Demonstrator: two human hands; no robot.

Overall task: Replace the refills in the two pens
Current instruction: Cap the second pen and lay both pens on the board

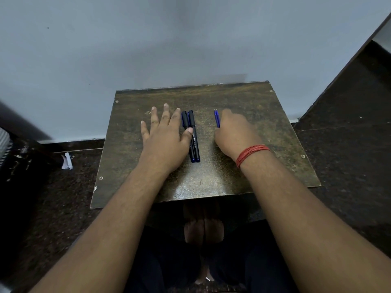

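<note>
Against a pale grey-blue wall (169,39) stands a small dark wooden counter (264,144), its worn top seen from above, with dark speckled floor (349,155) on either side. Left hand (167,132) lies flat on the counter, palm down, fingers straight and spread, grasping nothing; its thumb rests on the nearer of the two pens. Right hand (234,134) rests on the counter to the right, fingers curled downward over the lower ends of the refills; whether it actually grips them cannot be told, since the fingertips are hidden beneath the hand. A red thread band (251,154) is wound round the right wrist. Two pens (191,134), black-bodied with blue ends, lie side by side and touching at the middle of the counter, lengthwise away from the person, just beside the left hand. Two blue refills (216,119), thin and parallel, project from under the right hand with their tips pointing toward the wall, apart from the pens. Crumpled white paper (67,161) lies on the floor at left.
</note>
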